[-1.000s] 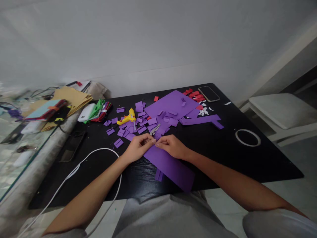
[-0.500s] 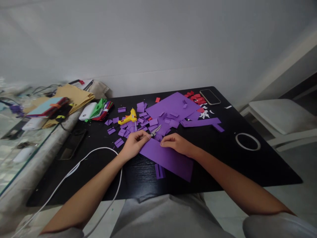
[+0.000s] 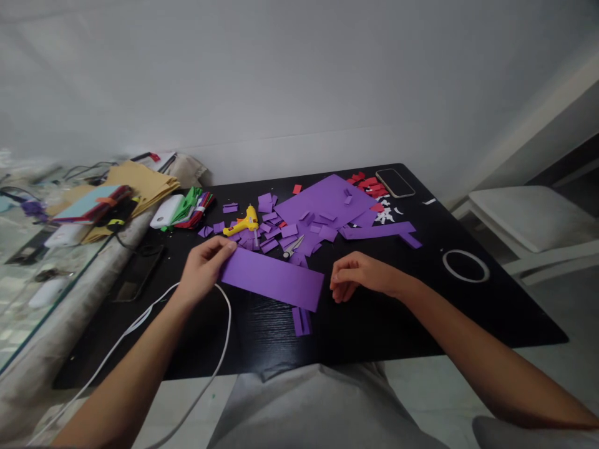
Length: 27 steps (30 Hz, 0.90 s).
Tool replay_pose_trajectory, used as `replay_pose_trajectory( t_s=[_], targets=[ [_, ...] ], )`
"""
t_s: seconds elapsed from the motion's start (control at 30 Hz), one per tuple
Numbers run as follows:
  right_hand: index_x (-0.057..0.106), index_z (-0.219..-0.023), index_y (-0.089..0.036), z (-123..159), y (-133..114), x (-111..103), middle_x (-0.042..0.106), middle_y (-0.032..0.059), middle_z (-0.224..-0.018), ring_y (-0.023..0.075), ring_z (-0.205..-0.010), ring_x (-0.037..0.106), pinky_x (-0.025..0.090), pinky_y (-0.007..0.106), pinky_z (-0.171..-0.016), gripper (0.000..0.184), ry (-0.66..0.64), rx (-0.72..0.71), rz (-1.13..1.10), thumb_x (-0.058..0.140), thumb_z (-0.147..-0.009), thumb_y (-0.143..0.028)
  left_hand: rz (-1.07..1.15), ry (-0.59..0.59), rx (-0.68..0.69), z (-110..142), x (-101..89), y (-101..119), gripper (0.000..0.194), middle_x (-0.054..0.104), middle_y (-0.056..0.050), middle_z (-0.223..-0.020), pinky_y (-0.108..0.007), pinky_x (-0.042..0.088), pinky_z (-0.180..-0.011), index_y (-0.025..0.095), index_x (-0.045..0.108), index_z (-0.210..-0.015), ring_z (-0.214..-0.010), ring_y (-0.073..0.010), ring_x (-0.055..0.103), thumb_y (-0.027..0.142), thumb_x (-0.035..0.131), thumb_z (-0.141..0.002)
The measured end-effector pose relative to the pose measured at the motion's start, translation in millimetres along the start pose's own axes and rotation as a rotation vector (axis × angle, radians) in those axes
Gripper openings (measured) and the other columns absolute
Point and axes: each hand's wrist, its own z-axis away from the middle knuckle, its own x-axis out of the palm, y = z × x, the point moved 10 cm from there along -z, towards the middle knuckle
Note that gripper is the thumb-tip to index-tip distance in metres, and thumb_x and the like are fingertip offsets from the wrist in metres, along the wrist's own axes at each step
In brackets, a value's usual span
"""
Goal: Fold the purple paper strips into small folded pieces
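Between the thumb and fingers of my left hand (image 3: 206,268) is the left end of a purple paper strip (image 3: 274,277), held above the black table. My right hand (image 3: 353,274) hovers just past the strip's other end, fingers loosely curled and apart, holding nothing. Scissors (image 3: 293,247) lie behind the strip among many small cut purple pieces (image 3: 290,231). A folded purple piece (image 3: 302,321) rests in front, partly covered by the strip. Farther back lies a large purple sheet (image 3: 327,199), with a yellow glue gun (image 3: 243,221) to its left.
A long purple strip (image 3: 379,231), red scraps (image 3: 372,186), white scraps (image 3: 385,215), a phone (image 3: 395,183) and a white ring (image 3: 465,266) lie on the right. A white cable (image 3: 228,324) loops across the left front. Colored bundles (image 3: 187,209) sit back left.
My left hand has moved left and back with the purple strip, which now lies more level. My right hand has come off the strip and shifted right. The scissors stay on the table.
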Motion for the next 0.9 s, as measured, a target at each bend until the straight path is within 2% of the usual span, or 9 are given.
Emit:
replay_pose_trajectory(
  t_s=[0.13, 0.2, 0.3, 0.37, 0.43, 0.6, 0.67, 0.8, 0.9],
  targets=[
    [0.072, -0.081, -0.014, 14.5, -5.8, 16.8, 0.076, 0.0073, -0.076, 0.0200, -0.072, 0.074, 0.059, 0.033, -0.070, 0.018, 0.157, -0.189, 0.225, 0.067, -0.085, -0.032, -0.041, 0.190, 0.079, 16.5, -55.4, 8.0, 0.038, 0.059, 0.002, -0.071, -0.019, 0.039, -0.052, 0.018, 0.067, -0.082, -0.062, -0.0111, 0.048, 0.054, 0.079, -0.076],
    [0.076, -0.100, -0.017, 21.4, -19.1, 49.4, 0.078, 0.0079, -0.098, 0.0202, -0.090, 0.075, 0.059, 0.035, -0.087, 0.017, 0.178, -0.437, 0.436, 0.068, -0.088, -0.027, 0.005, 0.281, 0.045, 24.8, -78.5, 7.8, 0.036, 0.059, 0.005, -0.069, -0.017, 0.040, -0.047, 0.020, 0.066, -0.089, -0.057, -0.0093, 0.047, 0.053, 0.078, -0.080],
    [0.072, -0.118, -0.017, 27.7, -18.4, 110.9, 0.071, 0.0113, -0.130, 0.0242, -0.129, 0.061, 0.046, 0.040, -0.114, 0.026, 0.047, -0.743, 0.746, 0.063, -0.095, -0.023, 0.113, 0.345, -0.017, 32.5, -94.7, 10.3, 0.035, 0.057, 0.008, -0.064, -0.017, 0.045, -0.041, 0.021, 0.062, -0.091, -0.049, -0.0083, 0.047, 0.049, 0.080, -0.080],
    [0.071, -0.122, -0.015, 24.5, -5.9, 127.2, 0.069, 0.0106, -0.134, 0.0227, -0.132, 0.059, 0.045, 0.041, -0.116, 0.028, 0.009, -0.803, 0.911, 0.053, -0.101, -0.018, 0.196, 0.339, -0.072, 34.0, -94.0, 10.7, 0.035, 0.053, 0.009, -0.059, -0.018, 0.046, -0.036, 0.021, 0.060, -0.088, -0.043, -0.0084, 0.046, 0.046, 0.083, -0.077],
    [0.073, -0.115, -0.014, 23.0, 0.6, 118.2, 0.072, 0.0103, -0.128, 0.0225, -0.130, 0.060, 0.046, 0.041, -0.115, 0.027, 0.073, -0.834, 1.003, 0.050, -0.100, -0.013, 0.273, 0.315, -0.120, 34.2, -88.3, 9.0, 0.035, 0.051, 0.009, -0.055, -0.018, 0.043, -0.030, 0.022, 0.058, -0.086, -0.038, -0.0087, 0.045, 0.045, 0.083, -0.076],
    [0.074, -0.108, -0.018, 28.7, -5.4, 45.4, 0.074, 0.0102, -0.118, 0.0267, -0.125, 0.063, 0.044, 0.056, -0.115, 0.038, 0.464, -0.698, 1.093, 0.048, -0.089, 0.001, 0.372, 0.260, -0.182, 35.6, -68.8, -8.9, 0.033, 0.052, 0.008, -0.056, -0.020, 0.038, -0.025, 0.021, 0.060, -0.086, -0.035, -0.0089, 0.045, 0.041, 0.082, -0.073],
    [0.074, -0.107, -0.018, 28.7, -16.7, 33.6, 0.075, 0.0104, -0.115, 0.0281, -0.125, 0.062, 0.043, 0.057, -0.115, 0.036, 0.545, -0.684, 1.119, 0.048, -0.090, 0.000, 0.397, 0.202, -0.225, 36.0, -55.9, -21.5, 0.037, 0.052, 0.007, -0.058, -0.020, 0.038, -0.025, 0.020, 0.060, -0.087, -0.037, -0.0094, 0.045, 0.044, 0.083, -0.071],
    [0.069, -0.123, -0.017, -3.3, -42.9, 56.0, 0.070, 0.0141, -0.126, 0.0289, -0.130, 0.058, 0.040, 0.054, -0.118, 0.032, 0.438, -0.743, 1.140, 0.055, -0.094, -0.011, 0.417, 0.017, -0.322, 36.2, -27.9, -41.2, 0.042, 0.050, 0.006, -0.060, -0.017, 0.037, -0.034, 0.019, 0.059, -0.082, -0.043, -0.0071, 0.044, 0.048, 0.085, -0.068],
    [0.056, -0.141, -0.012, -43.3, -52.7, 88.3, 0.051, 0.0215, -0.151, 0.0328, -0.145, 0.042, 0.034, 0.054, -0.121, 0.051, 0.243, -0.767, 1.192, 0.066, -0.093, -0.027, 0.388, -0.071, -0.336, 36.4, -19.2, -44.5, 0.043, 0.050, 0.005, -0.060, -0.016, 0.035, -0.039, 0.018, 0.058, -0.079, -0.046, -0.0068, 0.042, 0.051, 0.084, -0.070]
  ],
)
